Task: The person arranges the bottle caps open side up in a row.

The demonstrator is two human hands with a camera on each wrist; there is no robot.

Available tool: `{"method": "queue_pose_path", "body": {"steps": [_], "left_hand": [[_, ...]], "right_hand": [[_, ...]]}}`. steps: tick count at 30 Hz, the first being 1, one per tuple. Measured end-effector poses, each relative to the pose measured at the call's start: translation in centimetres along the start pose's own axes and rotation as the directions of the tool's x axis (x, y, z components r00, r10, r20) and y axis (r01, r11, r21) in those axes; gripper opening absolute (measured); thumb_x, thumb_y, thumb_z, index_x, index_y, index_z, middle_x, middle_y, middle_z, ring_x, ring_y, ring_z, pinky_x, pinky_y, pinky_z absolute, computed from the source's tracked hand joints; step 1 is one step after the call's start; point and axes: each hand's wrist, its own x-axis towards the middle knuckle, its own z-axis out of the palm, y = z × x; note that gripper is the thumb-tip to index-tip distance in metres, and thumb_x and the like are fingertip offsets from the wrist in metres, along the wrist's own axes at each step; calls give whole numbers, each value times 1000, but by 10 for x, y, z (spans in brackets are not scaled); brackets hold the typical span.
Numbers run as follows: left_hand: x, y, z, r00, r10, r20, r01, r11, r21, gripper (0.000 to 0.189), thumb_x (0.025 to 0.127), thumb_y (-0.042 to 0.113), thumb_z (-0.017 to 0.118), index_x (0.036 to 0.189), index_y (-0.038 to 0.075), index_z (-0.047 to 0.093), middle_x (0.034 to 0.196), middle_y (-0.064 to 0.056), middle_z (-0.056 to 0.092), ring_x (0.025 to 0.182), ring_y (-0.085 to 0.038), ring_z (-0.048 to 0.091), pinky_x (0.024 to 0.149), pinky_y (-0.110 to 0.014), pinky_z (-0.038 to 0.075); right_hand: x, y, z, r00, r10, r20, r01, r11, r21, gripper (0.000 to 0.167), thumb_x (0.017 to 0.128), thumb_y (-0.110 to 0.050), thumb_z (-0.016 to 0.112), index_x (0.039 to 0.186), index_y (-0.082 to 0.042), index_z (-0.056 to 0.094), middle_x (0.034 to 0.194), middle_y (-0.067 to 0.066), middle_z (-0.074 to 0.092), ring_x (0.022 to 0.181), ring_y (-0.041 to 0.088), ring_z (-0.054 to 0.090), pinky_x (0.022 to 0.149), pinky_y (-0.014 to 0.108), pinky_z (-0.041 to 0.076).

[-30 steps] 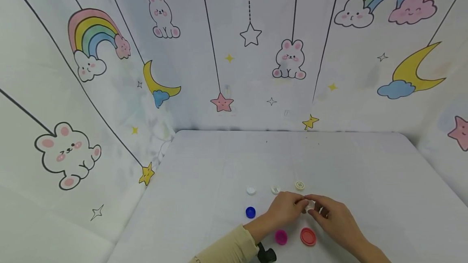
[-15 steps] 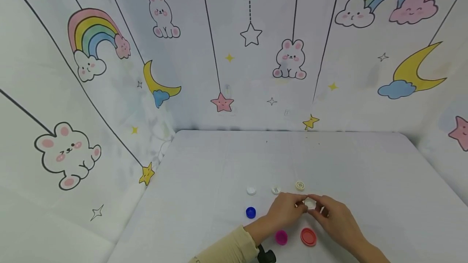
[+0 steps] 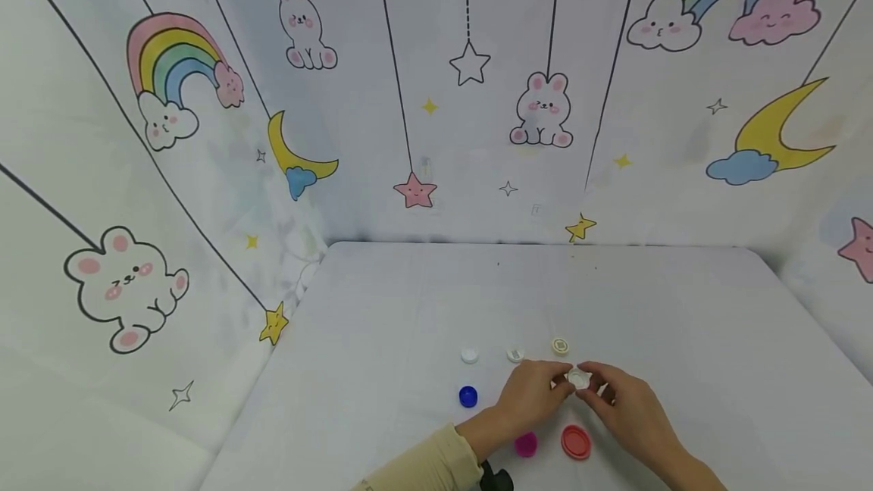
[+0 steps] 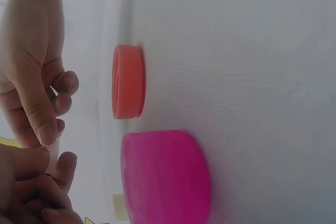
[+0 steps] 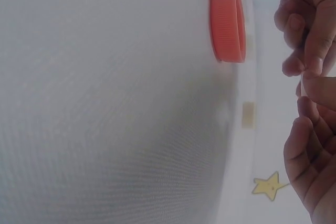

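Note:
A small white bottle cap [image 3: 578, 379] is held between my two hands in the head view, above the table's near right part. My left hand [image 3: 535, 392] pinches its left side, and from the right my right hand [image 3: 627, 404] grips it with thumb and fingers. In both wrist views the fingers hide most of the cap. Below the hands sit a red ribbed lid [image 3: 576, 442] and a magenta cap [image 3: 526, 444]; the red lid [image 5: 228, 25] also stands out in the right wrist view, and the magenta cap [image 4: 165, 177] looms large in the left wrist view.
A blue cap [image 3: 467, 397] lies left of the hands. Behind them, a white cap [image 3: 469, 356], another white cap [image 3: 514, 355] and a cream cap [image 3: 560, 346] form a row. A black object [image 3: 496, 478] shows beside my left sleeve on the white table [image 3: 382, 301].
The white cap has turned between my fingers, and more of its round face shows now. My hands have parted slightly around it. The other caps stay where they were.

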Motion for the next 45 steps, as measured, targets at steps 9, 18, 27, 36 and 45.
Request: {"method": "queue_pose_path", "body": {"steps": [9, 18, 27, 36, 45], "left_hand": [[0, 1, 0, 1000, 8, 6, -8, 997, 70, 26, 89, 25, 73, 113, 17, 70, 85, 17, 66, 70, 11, 49, 60, -6, 37], [3, 3, 3, 997, -17, 78, 4, 988, 157, 22, 88, 25, 73, 108, 16, 71, 78, 16, 61, 64, 8, 47, 58, -8, 37], [10, 11, 3, 984, -61, 165, 1, 939, 344, 16, 88, 29, 73, 102, 22, 74, 79, 14, 64, 67, 4, 53, 59, -14, 42], [11, 14, 6, 981, -69, 182, -14, 906, 422, 9, 86, 27, 74, 94, 22, 73, 73, 11, 61, 61, -1, 51, 54, -19, 41], [13, 12, 11, 970, -116, 213, 15, 905, 424, 12, 87, 29, 74, 98, 24, 72, 73, 12, 61, 60, -1, 49, 53, -19, 40]], "right_hand": [[-1, 1, 1, 1000, -23, 7, 23, 1000, 3, 40, 69, 0, 84, 105, -9, 70, 74, -17, 52, 57, -6, 42, 47, 18, 38], [-4, 3, 4, 998, 8, 55, -6, 999, -40, 39, 69, 0, 84, 104, -10, 71, 72, -20, 52, 58, -7, 40, 49, 19, 37], [-5, 5, 10, 991, 75, 111, -67, 995, -77, 34, 70, -4, 84, 102, -9, 73, 71, -20, 54, 56, -8, 40, 50, 20, 36], [0, -1, 6, 949, 208, 236, -182, 975, -125, 32, 74, -6, 81, 106, -10, 73, 71, -14, 59, 60, -2, 46, 56, 23, 41], [0, 3, 9, 930, 236, 280, -206, 970, -131, 33, 75, -8, 81, 107, -10, 73, 72, -13, 61, 60, -1, 48, 56, 23, 42]]}}
